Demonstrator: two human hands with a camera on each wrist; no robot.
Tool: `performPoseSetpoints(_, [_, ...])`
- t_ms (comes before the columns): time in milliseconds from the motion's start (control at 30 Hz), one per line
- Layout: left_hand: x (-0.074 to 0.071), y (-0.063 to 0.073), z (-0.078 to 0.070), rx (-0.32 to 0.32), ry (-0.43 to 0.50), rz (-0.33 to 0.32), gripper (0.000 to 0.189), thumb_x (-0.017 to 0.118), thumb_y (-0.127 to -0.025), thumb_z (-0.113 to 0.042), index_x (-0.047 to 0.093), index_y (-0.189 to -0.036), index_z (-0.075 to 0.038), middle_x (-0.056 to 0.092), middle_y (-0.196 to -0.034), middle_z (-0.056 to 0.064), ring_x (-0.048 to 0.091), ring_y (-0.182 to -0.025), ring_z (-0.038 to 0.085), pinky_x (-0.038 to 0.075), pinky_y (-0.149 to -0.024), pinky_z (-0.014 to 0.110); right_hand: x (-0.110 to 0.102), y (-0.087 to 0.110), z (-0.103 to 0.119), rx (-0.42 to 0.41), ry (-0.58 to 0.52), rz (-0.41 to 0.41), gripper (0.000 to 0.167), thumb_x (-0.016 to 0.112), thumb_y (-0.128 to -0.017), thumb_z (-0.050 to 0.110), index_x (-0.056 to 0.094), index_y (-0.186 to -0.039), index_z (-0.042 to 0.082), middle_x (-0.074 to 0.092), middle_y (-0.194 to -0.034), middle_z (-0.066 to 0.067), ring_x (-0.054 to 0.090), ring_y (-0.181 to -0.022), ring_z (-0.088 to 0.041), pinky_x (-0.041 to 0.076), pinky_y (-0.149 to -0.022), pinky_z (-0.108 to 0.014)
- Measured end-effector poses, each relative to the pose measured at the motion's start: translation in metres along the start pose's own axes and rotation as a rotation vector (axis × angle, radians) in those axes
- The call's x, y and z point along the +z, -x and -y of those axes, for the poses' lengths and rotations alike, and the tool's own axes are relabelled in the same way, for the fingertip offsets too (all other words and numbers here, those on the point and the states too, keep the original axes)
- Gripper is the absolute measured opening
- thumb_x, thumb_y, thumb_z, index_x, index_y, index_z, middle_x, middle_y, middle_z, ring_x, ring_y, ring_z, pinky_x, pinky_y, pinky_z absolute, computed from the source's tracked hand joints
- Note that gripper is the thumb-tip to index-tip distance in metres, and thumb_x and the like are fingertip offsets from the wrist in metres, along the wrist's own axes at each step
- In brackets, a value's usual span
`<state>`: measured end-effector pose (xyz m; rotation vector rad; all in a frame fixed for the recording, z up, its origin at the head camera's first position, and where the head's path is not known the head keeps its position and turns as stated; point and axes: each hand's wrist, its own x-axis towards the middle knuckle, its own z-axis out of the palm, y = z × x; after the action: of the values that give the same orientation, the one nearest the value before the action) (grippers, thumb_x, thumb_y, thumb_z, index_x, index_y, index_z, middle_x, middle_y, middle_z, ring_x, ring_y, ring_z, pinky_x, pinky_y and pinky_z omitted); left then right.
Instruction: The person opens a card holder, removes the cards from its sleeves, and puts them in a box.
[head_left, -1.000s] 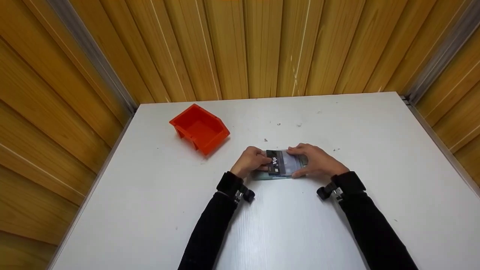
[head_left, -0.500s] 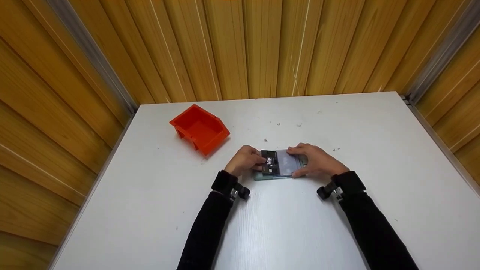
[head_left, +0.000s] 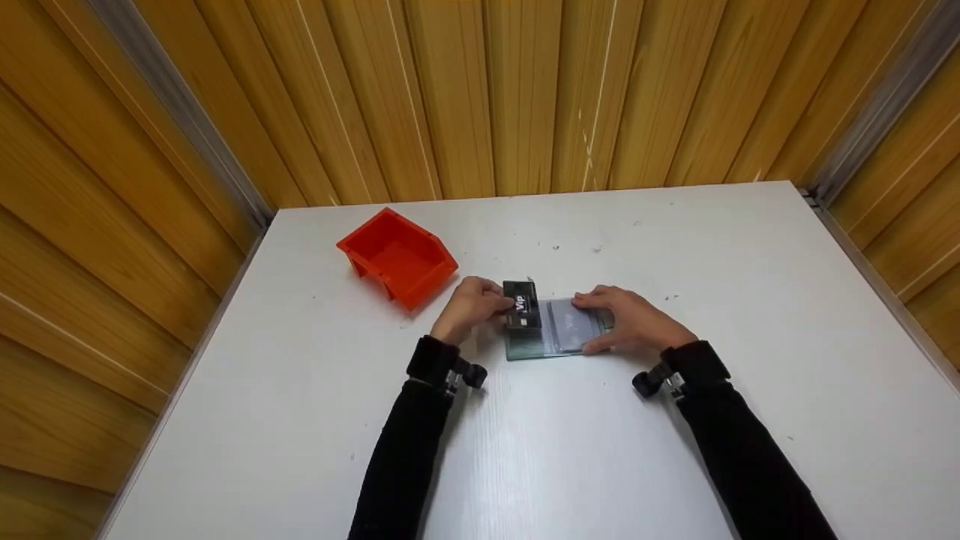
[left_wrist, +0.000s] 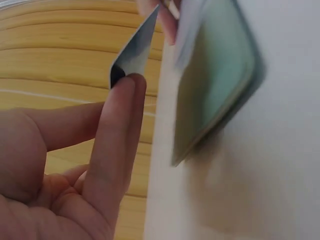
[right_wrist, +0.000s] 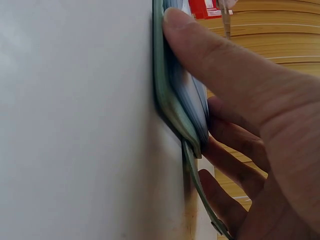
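Note:
My left hand (head_left: 471, 307) pinches a black card marked "Vip" (head_left: 528, 304) between thumb and fingers. The card (left_wrist: 140, 54) is raised above the left part of a green card holder (head_left: 525, 347), apart from it in the left wrist view. The holder lies opened on the table, its clear plastic sleeves (head_left: 572, 328) facing up. My right hand (head_left: 636, 322) grips the holder's right side, thumb on the near edge and fingers at the far edge. In the right wrist view the thumb presses by the stacked sleeves, and a strap (right_wrist: 199, 185) sticks out below the holder (right_wrist: 164, 90).
An orange-red open bin (head_left: 405, 262) stands at the back left of the white table (head_left: 570, 450). Wood-patterned panels (head_left: 517, 97) rise behind the table and at both sides. Each wrist wears a black band with a small camera.
My left hand has drawn the Vip card leftward off the sleeves and lifted it, moving slightly away from me. The right hand and the holder have stayed in place.

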<state>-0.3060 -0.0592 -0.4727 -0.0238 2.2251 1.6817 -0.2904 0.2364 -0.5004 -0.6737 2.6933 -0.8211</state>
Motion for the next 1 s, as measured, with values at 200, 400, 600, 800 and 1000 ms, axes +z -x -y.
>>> performPoseSetpoints(200, [-0.029,0.002,-0.013,0.056,0.117,-0.133,0.013,0.068,-0.097,-0.001,0.067,-0.108,0.005,0.07,-0.094,0.014,0.068,-0.077,0.019,0.063,-0.082,0.033,-0.001,-0.001,0.0,0.015,0.003,0.011,0.088,0.093,-0.075,0.037,0.054,-0.151,0.013,0.054,-0.147,-0.017,0.052,-0.128,-0.032,0.042,-0.112,-0.053])
performPoseSetpoints(400, [-0.063,0.002,-0.029,0.096,0.137,-0.34,0.021,0.069,-0.098,-0.006,0.067,-0.116,0.004,0.071,-0.107,0.018,0.065,-0.086,0.021,0.061,-0.08,0.027,-0.001,-0.001,0.001,0.019,-0.006,0.008,0.089,0.094,-0.074,0.036,0.055,-0.151,0.013,0.054,-0.146,-0.017,0.052,-0.127,-0.032,0.042,-0.112,-0.053])
performPoseSetpoints(600, [-0.1,-0.008,-0.02,0.167,-0.128,-0.732,0.026,0.069,-0.099,-0.013,0.07,-0.121,0.0,0.076,-0.11,0.016,0.071,-0.099,0.026,0.058,-0.092,0.038,0.0,0.001,0.0,0.01,-0.018,0.007,0.088,0.094,-0.075,0.036,0.055,-0.15,0.013,0.055,-0.147,-0.015,0.053,-0.127,-0.03,0.043,-0.112,-0.051])
performPoseSetpoints(800, [-0.113,-0.016,-0.001,0.257,-0.226,-0.915,0.021,0.066,-0.099,-0.007,0.07,-0.116,0.005,0.076,-0.104,0.02,0.07,-0.1,0.034,0.056,-0.094,0.045,0.0,0.003,0.0,-0.001,-0.006,-0.002,0.086,0.093,-0.076,0.034,0.056,-0.15,0.013,0.055,-0.149,-0.015,0.052,-0.13,-0.032,0.042,-0.113,-0.052])
performPoseSetpoints(1000, [-0.111,-0.023,0.001,0.204,-0.38,-0.905,0.021,0.064,-0.101,-0.005,0.069,-0.12,0.004,0.075,-0.11,0.021,0.069,-0.11,0.035,0.054,-0.104,0.044,-0.001,0.001,0.002,-0.001,0.009,0.0,0.085,0.093,-0.076,0.034,0.056,-0.149,0.013,0.055,-0.147,-0.014,0.053,-0.128,-0.031,0.043,-0.112,-0.051])
